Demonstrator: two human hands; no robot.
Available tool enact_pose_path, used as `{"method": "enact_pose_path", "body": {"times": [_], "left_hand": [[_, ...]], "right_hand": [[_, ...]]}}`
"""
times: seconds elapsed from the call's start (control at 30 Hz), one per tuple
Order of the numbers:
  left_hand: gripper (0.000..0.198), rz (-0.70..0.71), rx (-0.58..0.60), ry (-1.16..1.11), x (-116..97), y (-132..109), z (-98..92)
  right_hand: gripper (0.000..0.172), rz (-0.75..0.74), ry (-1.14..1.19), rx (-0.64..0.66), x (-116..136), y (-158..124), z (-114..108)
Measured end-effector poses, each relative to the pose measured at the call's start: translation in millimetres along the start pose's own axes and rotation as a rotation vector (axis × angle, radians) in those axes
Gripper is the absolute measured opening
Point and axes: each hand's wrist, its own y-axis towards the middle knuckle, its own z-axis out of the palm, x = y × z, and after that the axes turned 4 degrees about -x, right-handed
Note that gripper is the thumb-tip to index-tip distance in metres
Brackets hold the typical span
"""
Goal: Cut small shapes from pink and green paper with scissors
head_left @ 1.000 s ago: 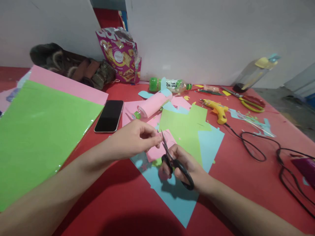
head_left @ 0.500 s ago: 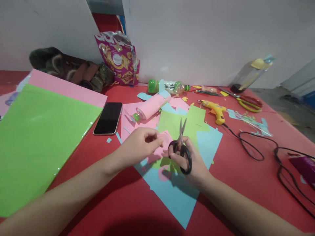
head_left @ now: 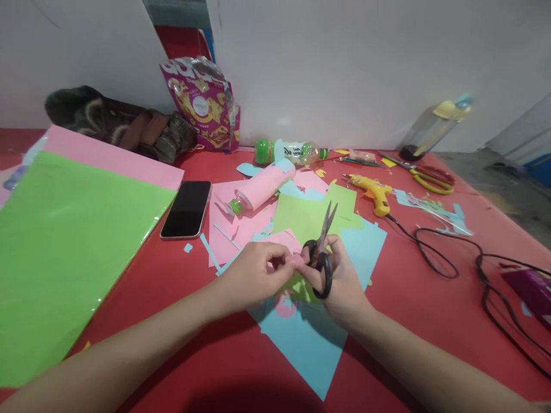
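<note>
Over the broad, smooth red table (head_left: 430,304) lay flat, angular blue paper (head_left: 310,361). Above it the right hand (head_left: 342,281) curled around black-handled scissors (head_left: 325,235), steel blades parted; the left hand (head_left: 260,269) pinched a small, curved pink scrap (head_left: 296,260) between the hands. Trimming seemed underway; another snip would call for turning the blades towards it
</note>
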Motion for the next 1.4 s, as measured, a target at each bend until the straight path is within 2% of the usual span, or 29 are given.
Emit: {"method": "enact_pose_path", "body": {"times": [0.3,0.47,0.67,0.83,1.17,1.4], "left_hand": [[0.03,-0.032,0.077,-0.119,2,0,1.6],[0.025,-0.063,0.043,-0.116,2,3,-5.5],[0.028,-0.052,-0.079,-0.197,6,7,-28.9],[0.025,-0.065,-0.115,-0.265,5,5,-41.7],[0.023,-0.062,0.045,-0.306,-1,6,-45.2],[0.025,-0.059,0.148,-0.28,-2,3,-47.3]], "right_hand": [[0.039,-0.061,-0.015,-0.023,-2,0,-4],[0.037,0.033,-0.039,0.003,0,0,-3],[0.04,0.212,0.054,0.257,-3,-3,-4],[0.04,0.228,0.026,0.415,-4,-5,-6],[0.04,0.205,0.006,0.554,0,-5,-6],[0.04,0.225,-0.007,0.574,4,-6,-6]]}}
